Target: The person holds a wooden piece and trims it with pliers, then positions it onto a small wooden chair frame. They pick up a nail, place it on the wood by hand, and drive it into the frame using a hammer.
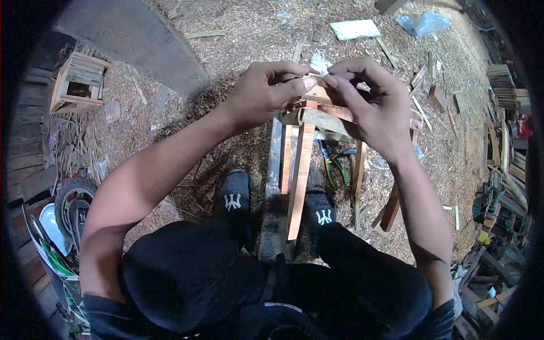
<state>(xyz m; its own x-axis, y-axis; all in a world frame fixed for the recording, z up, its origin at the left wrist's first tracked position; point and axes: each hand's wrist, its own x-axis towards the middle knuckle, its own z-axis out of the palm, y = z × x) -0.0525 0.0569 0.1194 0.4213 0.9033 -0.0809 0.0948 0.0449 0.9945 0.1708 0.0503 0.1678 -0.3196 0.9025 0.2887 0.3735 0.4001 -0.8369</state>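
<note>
My left hand [266, 93] and my right hand [374, 102] meet over the top of a small wooden frame [328, 122], thumbs and forefingers pinched close together. Whatever sits between the fingertips is too small to make out. Just under them is a pale wooden piece [322, 95] at the frame's upper end. One long reddish leg [300, 181] of the frame points down toward me between my feet. Pliers [335, 167] with green and yellow handles lie below the frame, beside what looks like a hammer head [344, 153].
Beneath the frame runs a narrow wooden beam [272, 209] between my shoes. Wood shavings and offcuts cover the ground. A small wooden box [79, 84] stands left, near a grey slab [136, 42]. Clear plastic [424, 24] and a white board [355, 30] lie ahead.
</note>
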